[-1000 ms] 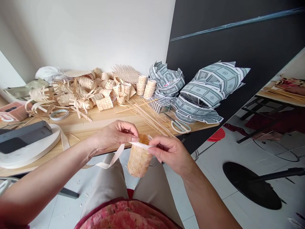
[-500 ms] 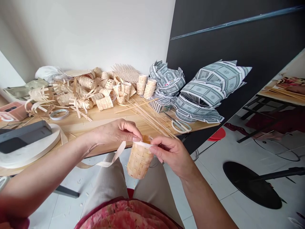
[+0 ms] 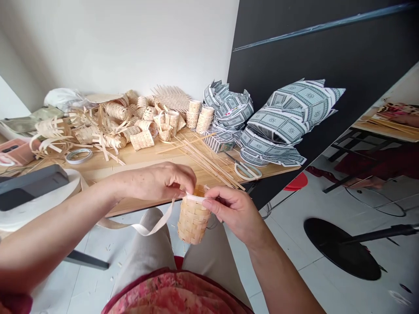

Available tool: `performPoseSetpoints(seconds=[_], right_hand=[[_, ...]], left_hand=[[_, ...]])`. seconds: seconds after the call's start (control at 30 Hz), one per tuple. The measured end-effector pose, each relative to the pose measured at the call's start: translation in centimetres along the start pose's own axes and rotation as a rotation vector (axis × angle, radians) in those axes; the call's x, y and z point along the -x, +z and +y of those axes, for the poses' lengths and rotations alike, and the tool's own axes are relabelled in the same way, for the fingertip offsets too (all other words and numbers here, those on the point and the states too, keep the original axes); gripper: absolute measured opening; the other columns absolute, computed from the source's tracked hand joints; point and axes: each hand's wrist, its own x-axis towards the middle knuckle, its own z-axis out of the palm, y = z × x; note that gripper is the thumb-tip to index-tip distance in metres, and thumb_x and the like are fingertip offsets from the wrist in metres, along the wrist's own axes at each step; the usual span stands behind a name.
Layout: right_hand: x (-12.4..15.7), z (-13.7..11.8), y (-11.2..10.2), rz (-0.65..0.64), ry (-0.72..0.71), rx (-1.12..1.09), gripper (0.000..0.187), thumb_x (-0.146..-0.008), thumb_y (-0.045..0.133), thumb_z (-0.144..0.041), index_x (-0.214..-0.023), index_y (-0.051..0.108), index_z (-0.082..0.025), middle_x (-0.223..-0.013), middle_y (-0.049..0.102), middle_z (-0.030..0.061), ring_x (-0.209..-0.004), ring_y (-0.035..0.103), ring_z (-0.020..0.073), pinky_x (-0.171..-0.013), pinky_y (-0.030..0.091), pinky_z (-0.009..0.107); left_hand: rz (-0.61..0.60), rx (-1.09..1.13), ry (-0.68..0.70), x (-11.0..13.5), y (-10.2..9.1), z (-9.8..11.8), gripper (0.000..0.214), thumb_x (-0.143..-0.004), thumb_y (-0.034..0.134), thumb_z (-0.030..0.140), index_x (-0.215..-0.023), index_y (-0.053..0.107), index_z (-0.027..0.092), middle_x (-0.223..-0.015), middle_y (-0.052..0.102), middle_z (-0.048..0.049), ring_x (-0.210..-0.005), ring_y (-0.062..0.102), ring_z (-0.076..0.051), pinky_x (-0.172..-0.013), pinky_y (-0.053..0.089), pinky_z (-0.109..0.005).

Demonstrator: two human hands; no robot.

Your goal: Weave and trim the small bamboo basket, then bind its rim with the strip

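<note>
Small woven basket between both hands, pale strip at its rim.

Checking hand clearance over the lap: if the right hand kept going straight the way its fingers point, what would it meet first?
The right hand points left: the small woven basket it already pinches at the rim, then probably the left hand.

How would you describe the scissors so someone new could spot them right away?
Start at the wooden table and go to its right end, below the stacked patterned paper. The scissors lie flat there, by the loose thin sticks. Their pale looped handles and metal blades set them apart from the woven pieces.
</note>
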Motion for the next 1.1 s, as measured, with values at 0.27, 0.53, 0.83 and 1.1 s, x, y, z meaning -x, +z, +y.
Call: performPoseSetpoints(seconds=[0.27,0.53,0.83,1.1], right_hand=[[-0.1,-0.5,-0.3,0.007,-0.004,-0.049,0.02,-0.077,0.056,-0.029,-0.062,0.055,-0.017,-0.048,0.038,-0.0062,-0.044,0.033,0.0062,-0.043,0.027,0.021],[-0.5,-0.1,0.1,0.031,-0.021,-0.017,0.02,-0.077,0.056,-0.031,-0.062,0.054,-0.017,-0.05,0.037,-0.0061,-0.044,0.032,0.0064,-0.043,0.026,0.021],[-0.3,-1.3,0.7,0.106,-0.279,0.242,0.014,-0.079,0.056,-0.019,-0.065,0.057,-0.018,-0.059,0.052,-0.0026,-0.054,0.045,0.0093,-0.053,0.035,0.022],[-0.5,-1.4,0.7,0.055,-0.392,0.327,0.009,-0.08,0.056,-0.013,-0.082,0.061,-0.02,-0.076,0.064,0.0009,-0.069,0.057,0.0129,-0.064,0.043,0.024]], left_hand=[[-0.064,0.466,-0.203,0.1,0.7,-0.7,0.017,-0.08,0.052,0.025,-0.09,0.061,0.014,-0.076,0.051,-0.0008,-0.044,0.043,-0.003,-0.034,0.028,-0.013],[0.126,0.595,-0.218,0.6,2.8,-0.6,0.017,-0.082,0.05,0.032,-0.084,0.054,0.015,-0.061,0.043,0.0046,-0.054,0.04,-0.007,-0.048,0.034,-0.016],[0.452,0.17,0.023,0.6,4.4,-0.5,0.028,-0.083,0.053,0.031,-0.062,0.049,0.014,-0.064,0.043,0.0025,-0.059,0.04,-0.008,-0.056,0.033,-0.02],[0.53,-0.172,0.025,1.7,4.5,0.1,0.017,-0.085,0.052,0.031,-0.092,0.056,0.016,-0.076,0.057,-0.0009,-0.056,0.045,-0.008,-0.056,0.036,-0.019]])
